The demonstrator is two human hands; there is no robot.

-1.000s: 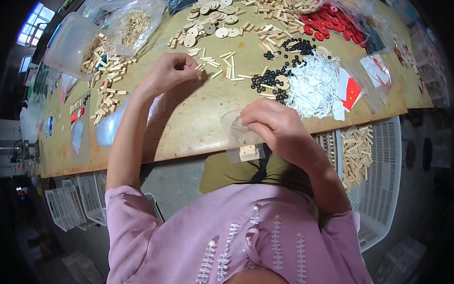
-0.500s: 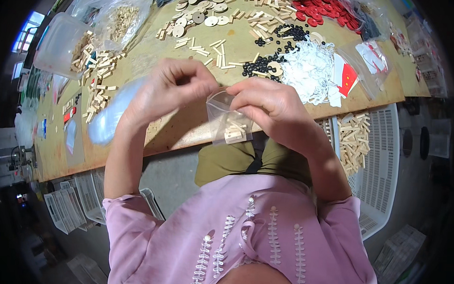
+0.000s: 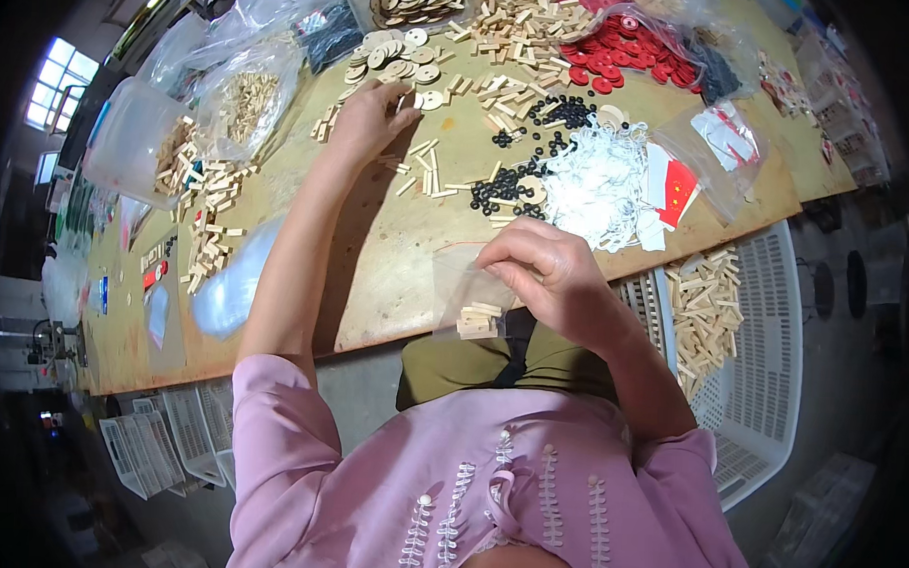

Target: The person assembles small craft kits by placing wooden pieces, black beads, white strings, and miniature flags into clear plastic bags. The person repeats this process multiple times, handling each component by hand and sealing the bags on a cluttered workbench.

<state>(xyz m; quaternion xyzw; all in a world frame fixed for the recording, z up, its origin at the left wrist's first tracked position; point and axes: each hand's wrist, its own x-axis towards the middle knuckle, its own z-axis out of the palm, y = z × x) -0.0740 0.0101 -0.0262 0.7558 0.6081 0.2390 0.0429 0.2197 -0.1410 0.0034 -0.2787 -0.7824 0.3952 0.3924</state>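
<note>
My right hand pinches the top edge of a small clear zip bag over the table's near edge. Several small wooden pieces lie at the bottom of the bag. Stretched far forward, my left hand is over the wooden pieces next to a pile of round wooden discs with holes. Its thumb and fingers are apart, and I see nothing held between them. Loose wooden sticks lie just nearer than that hand.
Black rings, a heap of white elastic loops, red discs and small red flags cover the right side. Left are a tipped clear tub and stacked plastic bags. A white basket holds wooden sticks at lower right.
My left hand has left the bag's mouth and moved forward to the wooden discs. My right hand still holds the bag, now lower in the picture.
</note>
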